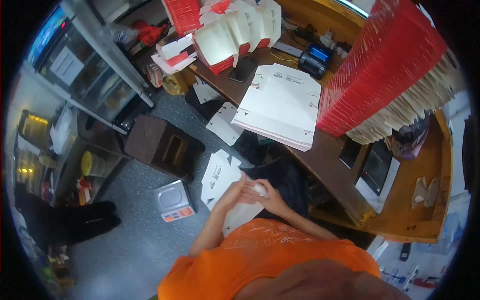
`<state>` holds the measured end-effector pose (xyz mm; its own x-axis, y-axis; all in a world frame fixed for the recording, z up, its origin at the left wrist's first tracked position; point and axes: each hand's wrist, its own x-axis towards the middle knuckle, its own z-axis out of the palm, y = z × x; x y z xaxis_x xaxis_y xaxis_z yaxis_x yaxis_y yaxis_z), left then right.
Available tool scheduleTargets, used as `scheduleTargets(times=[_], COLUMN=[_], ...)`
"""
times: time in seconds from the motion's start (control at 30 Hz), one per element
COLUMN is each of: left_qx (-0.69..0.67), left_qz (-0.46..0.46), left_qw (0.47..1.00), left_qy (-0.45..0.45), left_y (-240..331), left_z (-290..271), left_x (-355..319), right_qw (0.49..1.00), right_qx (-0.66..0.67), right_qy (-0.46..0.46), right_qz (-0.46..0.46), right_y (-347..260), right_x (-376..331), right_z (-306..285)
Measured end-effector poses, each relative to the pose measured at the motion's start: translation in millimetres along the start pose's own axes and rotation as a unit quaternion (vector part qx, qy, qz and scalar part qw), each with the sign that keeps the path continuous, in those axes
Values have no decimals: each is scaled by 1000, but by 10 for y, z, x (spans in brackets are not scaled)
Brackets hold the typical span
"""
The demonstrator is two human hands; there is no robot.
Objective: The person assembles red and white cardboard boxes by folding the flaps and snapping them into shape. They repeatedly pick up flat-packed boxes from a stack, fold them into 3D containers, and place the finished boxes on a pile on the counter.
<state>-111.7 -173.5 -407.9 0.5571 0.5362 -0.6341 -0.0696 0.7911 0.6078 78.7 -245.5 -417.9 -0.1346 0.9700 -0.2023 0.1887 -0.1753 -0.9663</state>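
Note:
Low in front of my orange shirt, both hands work on a flat white carton blank (220, 170) with dark print and cut flaps. My left hand (236, 194) is closed over its near part, fingers bent across the card. From the other side my right hand (273, 201) grips the same area, and a small pale edge shows between thumb and fingers. The two hands meet, so part of the card under them is hidden. On the desk ahead lies a stack of similar white blanks (280, 102). A few loose blanks (225, 122) lie lower, left of the desk.
A tall leaning stack of red cartons (380, 65) fills the desk's right side. Folded open boxes (215, 45), a phone (243, 69) and a dark card terminal (315, 59) are at the back. A scale (173, 199) and brown stool (160, 145) stand on the floor.

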Motion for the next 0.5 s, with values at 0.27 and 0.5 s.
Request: scheduleTargets(times=[0.27,0.5], left_qx=[-77,-122], left_qz=[36,66], left_qw=[996,990], left_qy=[-23,6], left_y=[-447,-580], left_z=[-356,-397], left_x=[657,635], right_qw=[958,966], right_qx=[217,-115], right_qy=[102,205], right_qz=[160,-103], right_y=[810,647], right_x=[100,2], right_z=[-204,-188])
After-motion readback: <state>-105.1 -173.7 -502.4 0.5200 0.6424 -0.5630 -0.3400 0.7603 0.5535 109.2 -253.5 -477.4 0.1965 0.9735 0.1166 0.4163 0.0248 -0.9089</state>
